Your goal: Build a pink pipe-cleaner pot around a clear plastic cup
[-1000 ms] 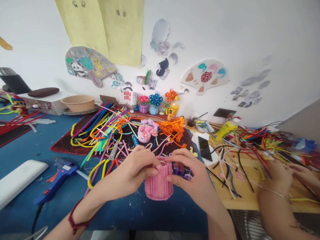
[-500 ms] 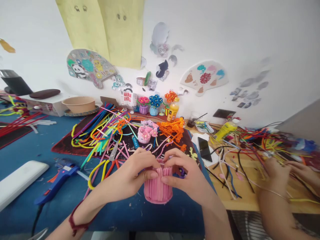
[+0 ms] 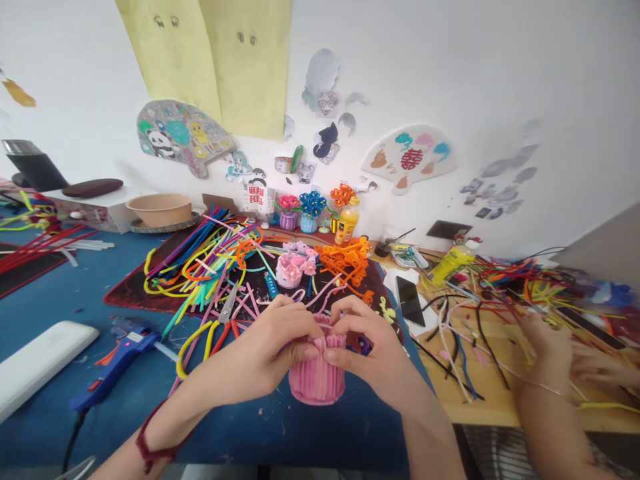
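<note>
A pink pot made of pipe cleaners [image 3: 317, 383] is held upright between my two hands, just above the blue tabletop. My left hand [image 3: 280, 340] pinches its upper rim from the left, thumb on the outer wall and fingers over the edge. From the right, my right hand [image 3: 367, 350] grips the same rim in a like pinch. The thumbs nearly meet at the front of the pot. Behind my right hand a small purple piece [image 3: 362, 345] shows in part. Scissors [image 3: 229, 310] with red and yellow handles lie beyond my left hand.
A blue glue gun [image 3: 117, 363] and a white power bank-like block [image 3: 45, 367] lie at left. Loose pipe cleaners [image 3: 200, 257] cover the dark mat. A small pink pot [image 3: 289, 270] stands behind. At right a co-worker's hands [image 3: 547, 340] work near a phone [image 3: 410, 300].
My hands keep their grip on the pink pot's rim, with barely any shift. The co-worker's hands at right have moved, and a dark flat object shows beside them.
</note>
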`<state>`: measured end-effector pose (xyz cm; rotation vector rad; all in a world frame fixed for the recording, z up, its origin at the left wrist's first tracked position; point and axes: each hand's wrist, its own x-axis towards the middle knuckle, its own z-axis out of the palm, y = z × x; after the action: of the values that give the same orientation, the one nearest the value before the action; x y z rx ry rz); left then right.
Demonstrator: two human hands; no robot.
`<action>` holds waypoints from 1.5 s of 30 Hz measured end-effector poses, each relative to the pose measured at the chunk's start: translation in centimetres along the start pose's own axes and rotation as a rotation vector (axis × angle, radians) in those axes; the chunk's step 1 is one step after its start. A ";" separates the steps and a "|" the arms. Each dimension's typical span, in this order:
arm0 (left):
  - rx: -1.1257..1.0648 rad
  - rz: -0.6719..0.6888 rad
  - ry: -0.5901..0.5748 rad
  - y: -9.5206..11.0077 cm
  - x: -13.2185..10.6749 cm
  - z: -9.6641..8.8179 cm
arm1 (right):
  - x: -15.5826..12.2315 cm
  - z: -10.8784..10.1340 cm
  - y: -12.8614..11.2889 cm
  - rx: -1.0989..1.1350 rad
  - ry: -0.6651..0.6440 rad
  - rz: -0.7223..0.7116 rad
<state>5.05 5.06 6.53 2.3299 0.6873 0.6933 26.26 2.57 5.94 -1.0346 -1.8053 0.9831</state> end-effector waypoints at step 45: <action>-0.354 -0.221 0.180 -0.9 0.7 -0.1 | 1.6 0.3 1.1 0.334 -0.099 0.263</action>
<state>5.25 6.16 6.27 1.8545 0.8141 0.8524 25.75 4.30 5.28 -1.0408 -1.5349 1.4625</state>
